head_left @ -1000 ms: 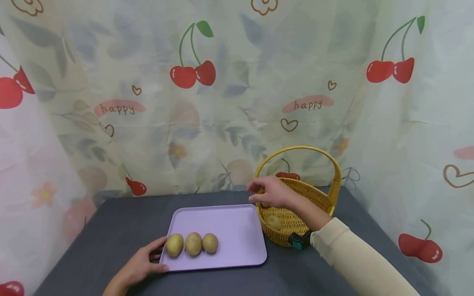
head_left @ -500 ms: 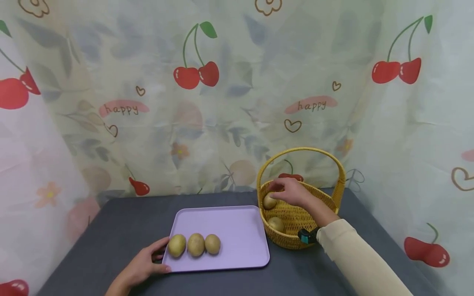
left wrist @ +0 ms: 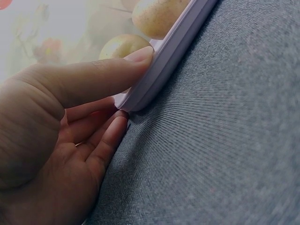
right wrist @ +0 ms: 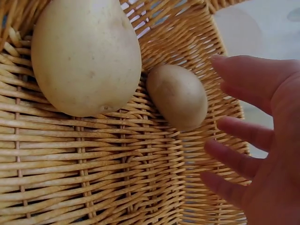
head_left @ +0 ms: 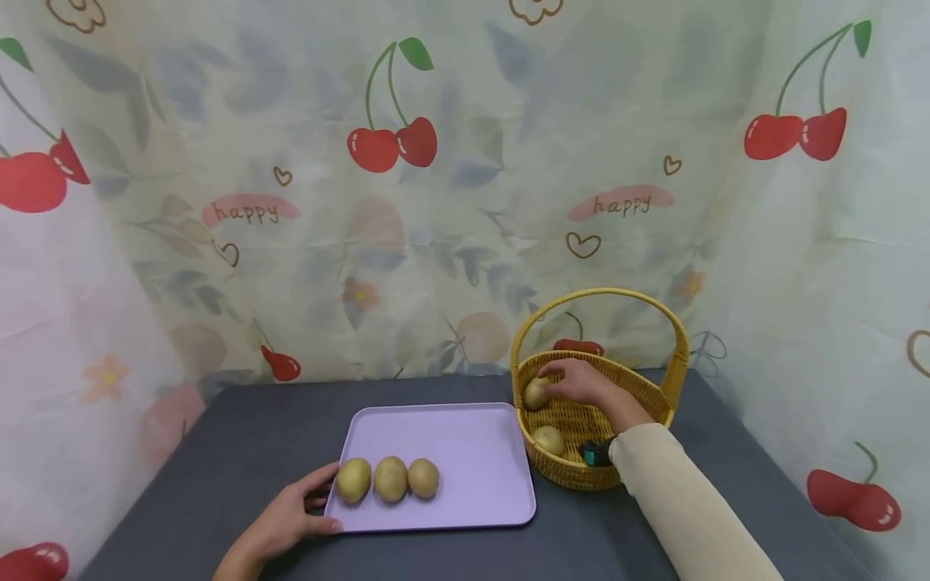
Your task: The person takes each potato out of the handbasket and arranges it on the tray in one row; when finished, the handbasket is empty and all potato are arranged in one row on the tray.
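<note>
Lowering right hand [head_left: 579, 382], with fingers apart, since earlier into yellow wicker basket [head_left: 570, 476], seemingly leaving two brownish oval potatoes [head_left: 548, 440]; with left hand [head_left: 285, 518], pinching lilac rectangular tray [head_left: 475, 456], bearing three potatoes [head_left: 391, 479].

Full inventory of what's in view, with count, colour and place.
Table: 1, dark grey, below the hands
Cherry-print curtain: panel count unclear, pale, behind and beside the table
Wicker basket: 1, golden yellow, on the table's right
Tray: 1, lilac, left of the basket
Tray potatoes: 3, yellow-brown, row at the tray's left
Basket potatoes: 2, yellow-brown, left side of the basket
Wrist device: 1, black and teal, right wrist
Sleeve: 1, cream, right arm
Left hand: 1, bare, gripping the tray's near-left corner
Right hand: 1, bare, by the farther basket potato
</note>
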The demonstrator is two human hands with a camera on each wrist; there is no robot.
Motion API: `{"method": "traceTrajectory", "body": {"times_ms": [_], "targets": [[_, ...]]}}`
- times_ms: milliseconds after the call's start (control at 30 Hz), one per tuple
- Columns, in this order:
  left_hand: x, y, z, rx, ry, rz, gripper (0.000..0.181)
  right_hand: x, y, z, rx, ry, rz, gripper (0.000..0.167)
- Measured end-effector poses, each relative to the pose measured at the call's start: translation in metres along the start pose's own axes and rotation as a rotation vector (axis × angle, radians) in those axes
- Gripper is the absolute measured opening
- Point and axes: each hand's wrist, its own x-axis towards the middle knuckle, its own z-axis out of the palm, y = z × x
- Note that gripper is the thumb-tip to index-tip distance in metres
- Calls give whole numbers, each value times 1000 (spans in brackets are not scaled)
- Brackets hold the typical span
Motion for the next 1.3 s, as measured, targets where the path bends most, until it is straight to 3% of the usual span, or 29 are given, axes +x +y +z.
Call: {"method": "traceTrajectory", "body": {"times_ms": [300,567,800,900,1100,1300], "targets": [[0,2,0,-10,-12,-40,88,5,1,11,-21,-61,24,39],[1,1,1,-5,-11,-31,88,10,-8,10,-47,-104,19,38],[0,1,1,-17,-22,-53,88,13,-14,9,-19,-216,28,41],[0,1,1,-13,-21,-62,88,14,-17,10,7,-283,68,39],[0,2,1,11,-15,-64,89,11,-23,12,-69,-428,133,25],[-1,1,0,6,-2,-25,89,3,-27,3,-124,-473,162,19]]}}
